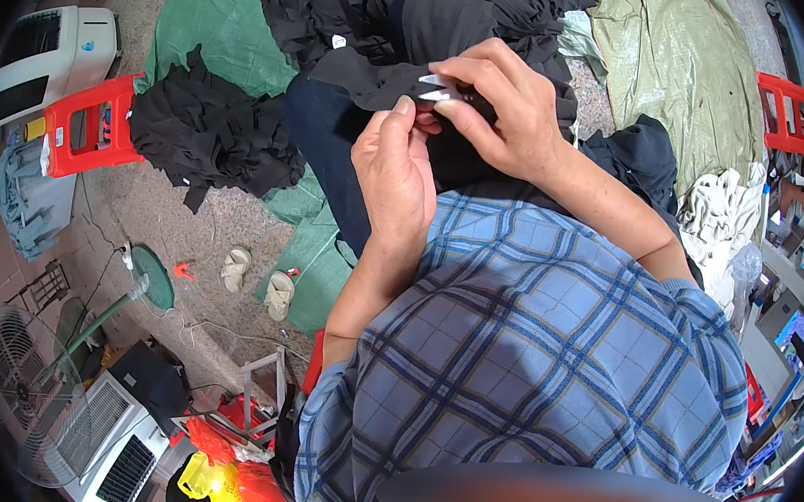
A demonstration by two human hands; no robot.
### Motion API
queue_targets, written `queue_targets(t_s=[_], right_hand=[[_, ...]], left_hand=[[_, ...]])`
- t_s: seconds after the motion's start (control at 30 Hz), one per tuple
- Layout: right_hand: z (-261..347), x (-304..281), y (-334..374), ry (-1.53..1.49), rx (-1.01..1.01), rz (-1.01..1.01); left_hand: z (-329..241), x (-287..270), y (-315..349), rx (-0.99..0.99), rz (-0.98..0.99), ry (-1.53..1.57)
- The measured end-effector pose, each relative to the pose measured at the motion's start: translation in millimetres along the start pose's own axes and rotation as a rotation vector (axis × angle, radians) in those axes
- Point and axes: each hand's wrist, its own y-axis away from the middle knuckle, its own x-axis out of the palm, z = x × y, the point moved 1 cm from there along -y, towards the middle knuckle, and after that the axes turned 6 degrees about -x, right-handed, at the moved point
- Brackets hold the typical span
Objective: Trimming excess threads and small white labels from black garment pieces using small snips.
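My left hand (395,172) pinches the edge of a black piece of fabric (364,79) between thumb and fingers, above my lap. In my right hand (517,113) is a pair of thread snips (432,94), their pale pointed blades parted and aimed left at the cloth beside my left thumb. My right fingers and thumb cover most of the snips' body. Where exactly the blade tips meet the fabric, I cannot tell. Beyond my hands lies a large heap of black garments (347,2), and a smaller black pile (212,129) rests to the left.
Green sheeting (203,14) and a pale green sack (672,64) spread over the floor. Red stools stand at left (97,129) and right (794,118). White cloth (716,216) lies at right. Slippers (279,295), a fan (23,395) and an air cooler (118,441) are at lower left.
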Motion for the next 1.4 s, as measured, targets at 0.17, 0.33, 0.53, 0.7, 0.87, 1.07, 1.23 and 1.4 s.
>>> queue_targets(t_s=[0.17,0.33,0.53,0.7,0.87,1.07,1.23,1.4], right_hand=[[-2,5,1,0.041,-0.030,0.024],[0,11,8,0.101,-0.323,0.229],[-7,-6,13,0.113,-0.312,0.198],[-27,-29,12,0.170,-0.156,0.142],[-11,-32,4,-0.016,0.085,0.239],[5,-16,-9,0.066,-0.022,0.219],[5,-5,-11,0.155,-0.083,0.226],[6,-1,-9,0.226,-0.097,0.226]], left_hand=[[5,-11,-6,-0.128,-0.061,0.064],[7,-28,-23,-0.374,-0.090,0.250],[-3,-59,-38,-0.287,-0.164,0.189],[-19,-46,-24,-0.232,-0.032,0.106],[-17,-33,-12,-0.133,-0.075,-0.017],[-20,-18,-4,-0.081,0.013,0.004],[-17,-18,-2,-0.114,-0.009,-0.004],[-13,-20,-3,-0.106,-0.002,-0.002]])
